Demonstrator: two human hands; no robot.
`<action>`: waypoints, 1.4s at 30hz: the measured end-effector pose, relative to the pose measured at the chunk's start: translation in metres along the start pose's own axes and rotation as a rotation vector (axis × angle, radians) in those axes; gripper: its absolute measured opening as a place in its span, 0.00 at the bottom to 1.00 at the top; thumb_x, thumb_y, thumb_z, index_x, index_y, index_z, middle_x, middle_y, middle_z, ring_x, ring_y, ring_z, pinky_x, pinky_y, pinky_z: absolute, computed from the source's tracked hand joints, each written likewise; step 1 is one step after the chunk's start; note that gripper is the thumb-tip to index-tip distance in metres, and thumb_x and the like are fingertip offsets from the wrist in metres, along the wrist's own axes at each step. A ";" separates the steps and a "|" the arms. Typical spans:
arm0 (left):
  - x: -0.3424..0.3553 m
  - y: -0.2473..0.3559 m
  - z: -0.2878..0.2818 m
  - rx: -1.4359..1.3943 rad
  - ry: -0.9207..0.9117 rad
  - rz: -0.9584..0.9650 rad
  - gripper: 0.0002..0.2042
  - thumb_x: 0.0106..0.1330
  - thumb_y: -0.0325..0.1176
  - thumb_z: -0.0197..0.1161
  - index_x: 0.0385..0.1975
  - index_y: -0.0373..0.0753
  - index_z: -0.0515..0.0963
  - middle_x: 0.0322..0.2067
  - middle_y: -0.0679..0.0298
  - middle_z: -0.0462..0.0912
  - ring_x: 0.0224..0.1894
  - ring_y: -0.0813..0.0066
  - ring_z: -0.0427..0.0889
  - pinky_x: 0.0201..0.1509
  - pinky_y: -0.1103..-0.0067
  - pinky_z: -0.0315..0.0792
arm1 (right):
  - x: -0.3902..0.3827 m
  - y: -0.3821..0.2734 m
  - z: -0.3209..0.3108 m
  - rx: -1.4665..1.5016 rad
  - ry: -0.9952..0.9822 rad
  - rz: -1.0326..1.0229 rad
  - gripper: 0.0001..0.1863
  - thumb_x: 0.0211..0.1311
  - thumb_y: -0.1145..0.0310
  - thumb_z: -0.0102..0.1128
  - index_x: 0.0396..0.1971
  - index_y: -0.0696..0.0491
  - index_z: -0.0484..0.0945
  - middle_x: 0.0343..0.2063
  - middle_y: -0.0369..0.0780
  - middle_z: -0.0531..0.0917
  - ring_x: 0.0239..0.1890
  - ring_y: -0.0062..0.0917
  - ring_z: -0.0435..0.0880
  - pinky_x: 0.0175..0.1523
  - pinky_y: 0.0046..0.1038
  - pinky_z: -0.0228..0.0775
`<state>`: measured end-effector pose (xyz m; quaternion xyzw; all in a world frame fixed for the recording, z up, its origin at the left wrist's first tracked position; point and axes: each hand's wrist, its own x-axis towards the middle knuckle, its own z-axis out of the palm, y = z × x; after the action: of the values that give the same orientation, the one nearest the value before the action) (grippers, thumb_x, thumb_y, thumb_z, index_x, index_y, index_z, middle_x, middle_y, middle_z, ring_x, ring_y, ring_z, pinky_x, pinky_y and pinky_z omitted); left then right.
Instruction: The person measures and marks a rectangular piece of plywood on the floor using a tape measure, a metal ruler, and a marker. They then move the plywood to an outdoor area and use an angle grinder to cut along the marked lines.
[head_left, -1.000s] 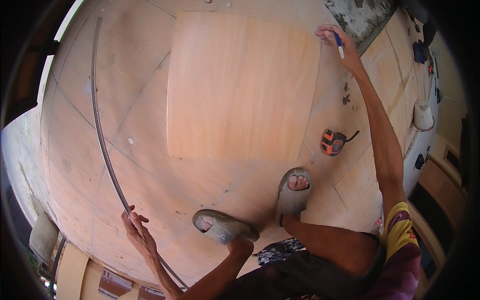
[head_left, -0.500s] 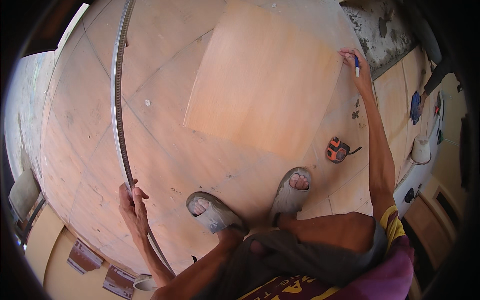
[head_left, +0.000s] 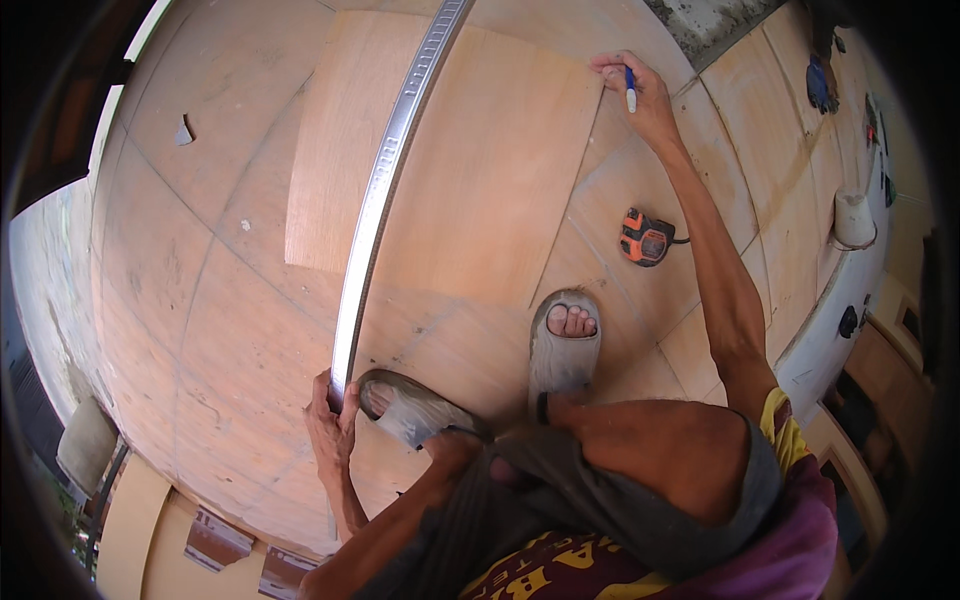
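My left hand [head_left: 333, 425] grips the near end of a long silver metal profile strip [head_left: 372, 215]. The strip stretches away from me, crossing over the left part of a square wood-look tile [head_left: 480, 190] that lies on the floor. At the tile's far right corner, my right hand [head_left: 640, 98] has its fingertips on or close to the edge. A blue pen with a whitish end [head_left: 630, 88] is tucked between its fingers. Right of the tile lies an orange and black tape measure [head_left: 645, 238].
My sandalled feet [head_left: 566, 345] stand at the tile's near edge. A tile shard [head_left: 185, 131] lies far left. At right are a whitish bucket [head_left: 853, 220] and another person's gloved hand [head_left: 821, 85]. A rough grey patch [head_left: 705, 28] borders the tiles.
My left hand has swung the metal strip rightward, from the bare floor to over the tile. My right hand stays at the tile's corner with the pen. The whole view has shifted.
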<state>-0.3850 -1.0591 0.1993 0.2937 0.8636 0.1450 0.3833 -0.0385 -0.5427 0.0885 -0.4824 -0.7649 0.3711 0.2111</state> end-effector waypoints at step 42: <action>0.178 0.006 -0.048 0.007 0.509 -0.019 0.32 0.76 0.60 0.63 0.60 0.33 0.81 0.43 0.51 0.88 0.43 0.60 0.86 0.50 0.67 0.77 | -0.090 -0.080 0.090 0.690 0.119 0.412 0.20 0.77 0.77 0.52 0.65 0.59 0.67 0.67 0.47 0.72 0.50 0.31 0.86 0.55 0.37 0.89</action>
<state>-0.5137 -0.9455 0.1308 0.2409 0.9355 0.2076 0.1540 -0.1061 -0.6770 0.0965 -0.5470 -0.4692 0.6121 0.3256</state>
